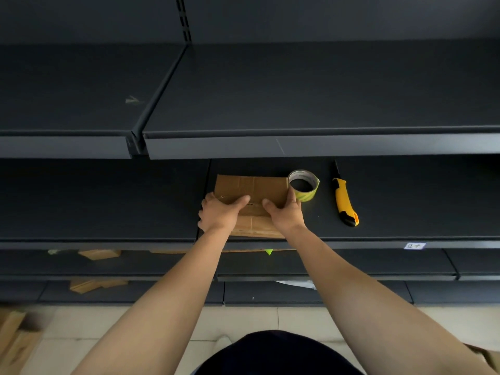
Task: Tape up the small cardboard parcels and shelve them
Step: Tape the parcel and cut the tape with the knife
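Forearms [186, 282] outstretched, left hand [219, 215] and right hand [285, 212] clasped on cardboard parcel [251, 186] beside tape roll [304, 186].

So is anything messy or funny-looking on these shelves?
Yes. Loose cardboard scraps lie scattered on the lower shelves at left, with more cardboard on the floor. A scuff mark smudges the upper shelf. The parcel, tape roll and knife sit neatly.

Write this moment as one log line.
left hand: grips cardboard parcel | right hand: grips same parcel | tape roll: on shelf by right hand | utility knife: right of tape, untouched
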The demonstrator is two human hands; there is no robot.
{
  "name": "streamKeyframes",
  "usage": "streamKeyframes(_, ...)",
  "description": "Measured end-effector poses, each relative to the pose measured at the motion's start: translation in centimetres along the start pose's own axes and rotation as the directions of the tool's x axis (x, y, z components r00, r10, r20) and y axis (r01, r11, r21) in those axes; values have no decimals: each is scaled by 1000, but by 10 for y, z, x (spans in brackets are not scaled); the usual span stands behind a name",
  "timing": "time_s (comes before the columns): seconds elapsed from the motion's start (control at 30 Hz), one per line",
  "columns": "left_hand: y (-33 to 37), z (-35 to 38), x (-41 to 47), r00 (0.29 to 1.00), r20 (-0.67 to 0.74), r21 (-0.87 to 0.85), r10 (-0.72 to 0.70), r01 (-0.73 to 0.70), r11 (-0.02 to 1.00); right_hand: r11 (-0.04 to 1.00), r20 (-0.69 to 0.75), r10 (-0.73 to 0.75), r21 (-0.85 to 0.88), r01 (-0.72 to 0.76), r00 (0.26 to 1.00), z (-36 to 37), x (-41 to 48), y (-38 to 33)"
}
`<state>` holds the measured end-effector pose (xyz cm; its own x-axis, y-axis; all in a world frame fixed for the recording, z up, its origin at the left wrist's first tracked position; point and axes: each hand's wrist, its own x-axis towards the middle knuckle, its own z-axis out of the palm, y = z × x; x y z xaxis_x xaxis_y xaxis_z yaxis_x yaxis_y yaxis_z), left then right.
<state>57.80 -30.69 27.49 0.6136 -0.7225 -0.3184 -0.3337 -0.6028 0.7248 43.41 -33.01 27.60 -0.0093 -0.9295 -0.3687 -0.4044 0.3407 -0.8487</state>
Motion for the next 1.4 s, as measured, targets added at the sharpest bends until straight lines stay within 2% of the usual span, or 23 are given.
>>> streamKeyframes(0.07,4,2,-3,999,-33,183,-16,22,983,999,-16,-6,-37,6,1000,2,-2,2)
streamKeyframes(0.13,5,2,-2,999,-27,239,-39,44,970,999,-33,1,-41,-2,999,4,-1,3)
streamKeyframes(0.27,3,3,5,999,9,165,-38,36,986,1000,-35,23,-5,-23,999,4,2,2)
streamKeyframes(0.57,-8,2,1,998,-58,-18,20,-21,1000,1000,-24,0,-17,0,1000,4,3,6)
streamKeyframes(0.63,-4,4,-2,999,-40,13,1,-1,1000,999,-36,-12,-36,11,999,4,3,7)
streamKeyframes(0.77,4,8,-12,994,-105,275,-11,39,961,998,-67,-15,-64,11,998,6,2,7)
streamKeyframes(0.93,8,7,-7,992,-84,187,-91,105,977,998,-66,-12,-58,8,998,7,8,8)
streamKeyframes(1.07,7,8,-6,991,-85,100,-102,111,989,999,-41,-45,-18,44,998,2,10,16)
streamKeyframes(1.13,7,9,-6,991,-87,100,-106,115,988,993,-65,5,116,3,998,-7,13,20)
streamKeyframes(1.23,8,11,-6,989,-99,124,-105,117,985,948,-181,182,294,-123,967,-24,27,23)
streamKeyframes(1.33,9,13,-7,986,-128,111,-111,125,986,930,-249,303,286,-229,920,-40,50,25)
streamKeyframes(1.4,10,13,-7,983,-147,97,-113,128,987,934,-233,323,234,-269,917,-47,63,25)
